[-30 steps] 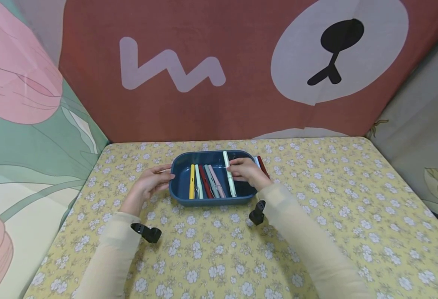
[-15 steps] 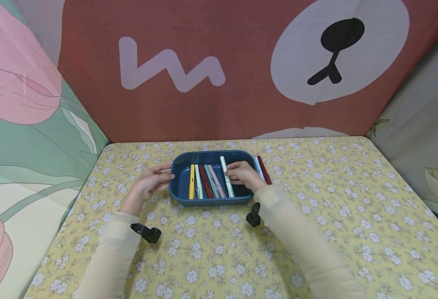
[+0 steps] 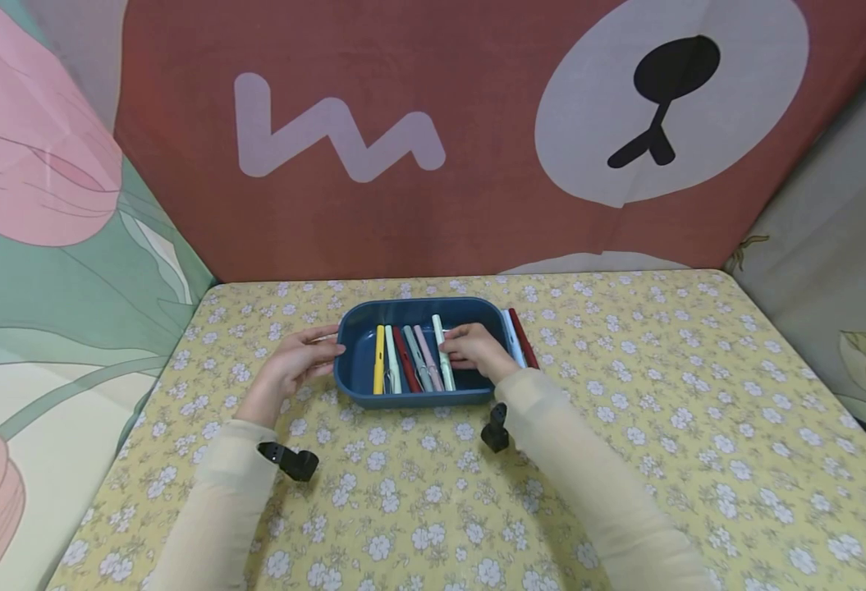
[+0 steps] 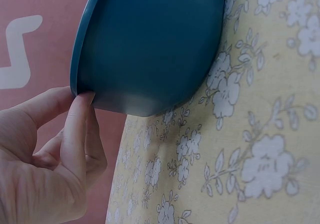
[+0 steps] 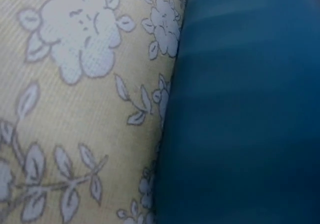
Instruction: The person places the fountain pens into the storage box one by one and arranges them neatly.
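Observation:
A dark blue rectangular box (image 3: 418,400) stands on the table with several pens in it. My left hand (image 3: 295,359) is at its left end; the left wrist view shows thumb and finger pinching the rim (image 4: 76,66). Inside the box my right hand (image 3: 478,353) pinches a pale green pen (image 3: 438,330), its lower end near the front wall. Just left of that pen lie a pink pen (image 3: 424,355), a grey-blue pen (image 3: 413,353), a dark red pen (image 3: 403,355), another pale green pen (image 3: 392,361) and a yellow pen (image 3: 379,361), roughly side by side.
Beyond the box's right end lie a light blue pen (image 3: 514,341) and a dark red pen (image 3: 524,336), partly hidden by the right wrist. The table wears a yellow floral cloth (image 3: 418,492). A red-brown printed curtain (image 3: 403,230) hangs behind it.
My right hand has moved left with the pale green pen and lowered it closer to the row, beside the pink pen. The left hand has stayed at the rim.

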{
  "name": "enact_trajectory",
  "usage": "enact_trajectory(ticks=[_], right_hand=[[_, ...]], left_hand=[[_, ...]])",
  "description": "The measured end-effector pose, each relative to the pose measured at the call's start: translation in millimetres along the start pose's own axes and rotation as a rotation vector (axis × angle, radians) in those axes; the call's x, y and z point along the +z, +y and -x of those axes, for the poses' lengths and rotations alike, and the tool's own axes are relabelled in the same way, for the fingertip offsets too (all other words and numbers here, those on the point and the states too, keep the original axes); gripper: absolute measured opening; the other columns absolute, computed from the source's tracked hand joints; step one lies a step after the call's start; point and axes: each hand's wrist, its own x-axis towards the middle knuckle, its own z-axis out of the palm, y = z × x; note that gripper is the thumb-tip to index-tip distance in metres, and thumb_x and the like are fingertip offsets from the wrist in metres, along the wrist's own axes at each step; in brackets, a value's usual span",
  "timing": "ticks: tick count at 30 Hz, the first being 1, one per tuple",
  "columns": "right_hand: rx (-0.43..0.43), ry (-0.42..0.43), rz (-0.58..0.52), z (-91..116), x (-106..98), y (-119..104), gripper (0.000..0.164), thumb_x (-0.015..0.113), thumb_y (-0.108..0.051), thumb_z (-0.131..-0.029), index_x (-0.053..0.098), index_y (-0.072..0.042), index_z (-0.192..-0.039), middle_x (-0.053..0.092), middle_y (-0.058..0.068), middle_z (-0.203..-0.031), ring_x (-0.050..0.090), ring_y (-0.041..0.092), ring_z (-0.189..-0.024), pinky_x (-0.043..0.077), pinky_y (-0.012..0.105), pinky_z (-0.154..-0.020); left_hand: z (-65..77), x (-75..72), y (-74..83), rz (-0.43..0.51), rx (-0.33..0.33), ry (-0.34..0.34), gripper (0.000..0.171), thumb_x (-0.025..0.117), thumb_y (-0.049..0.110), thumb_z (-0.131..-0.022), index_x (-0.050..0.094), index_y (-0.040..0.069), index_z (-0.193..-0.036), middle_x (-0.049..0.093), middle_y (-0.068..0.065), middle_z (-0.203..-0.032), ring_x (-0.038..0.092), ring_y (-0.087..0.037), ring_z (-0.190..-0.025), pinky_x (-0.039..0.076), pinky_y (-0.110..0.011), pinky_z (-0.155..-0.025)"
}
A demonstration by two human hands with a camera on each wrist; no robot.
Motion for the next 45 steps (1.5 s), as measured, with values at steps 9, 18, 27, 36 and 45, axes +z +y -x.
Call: enact_trajectory(ticks=[9,18,27,36,45], right_hand=[[0.008,0.001,0.019,0,0,0,0.028,0.059,-0.008,-0.093,0.055,0.002,-0.118,0.059,0.011,-0.107,0.061,0.02,-0.092,0.057,0.036,-0.092],[0.012,0.035,0.041,-3,1,2,0.027,0.061,-0.008,-0.092,0.058,0.003,-0.117,0.062,0.014,-0.112,0.063,0.021,-0.093,0.058,0.033,-0.087],[0.005,0.042,0.063,-11,1,5,0.024,0.065,-0.008,-0.09,0.061,0.002,-0.112,0.063,0.015,-0.112,0.067,0.023,-0.093,0.06,0.032,-0.081],[-0.015,0.061,0.081,-4,1,4,0.023,0.064,-0.006,-0.089,0.062,0.003,-0.11,0.063,0.011,-0.103,0.062,0.014,-0.076,0.06,0.027,-0.073],[-0.034,0.092,0.137,-6,3,6,0.021,0.068,-0.006,-0.087,0.062,0.003,-0.105,0.061,0.009,-0.096,0.058,0.012,-0.067,0.06,0.026,-0.068]], left_hand=[[0.0,-0.4,0.5,-0.017,-0.001,0.005,0.061,0.059,0.01,-0.094,0.033,0.012,-0.15,0.037,-0.02,-0.15,0.066,0.004,-0.075,0.058,-0.014,-0.07],[-0.8,-0.9,1.0,-0.012,-0.008,0.003,0.061,0.059,0.01,-0.094,0.033,0.012,-0.15,0.037,-0.019,-0.15,0.067,0.003,-0.075,0.059,-0.014,-0.069],[1.6,-1.1,2.4,-0.003,-0.006,0.0,0.062,0.058,0.009,-0.095,0.032,0.011,-0.15,0.035,-0.02,-0.151,0.066,0.004,-0.073,0.058,-0.013,-0.068],[0.4,-1.1,1.8,-0.008,-0.009,-0.004,0.062,0.058,0.01,-0.095,0.032,0.012,-0.15,0.035,-0.02,-0.151,0.066,0.004,-0.074,0.058,-0.014,-0.07],[0.4,-2.2,1.2,-0.012,-0.021,-0.007,0.062,0.058,0.011,-0.095,0.031,0.012,-0.151,0.031,-0.019,-0.154,0.066,0.004,-0.074,0.059,-0.014,-0.07]])
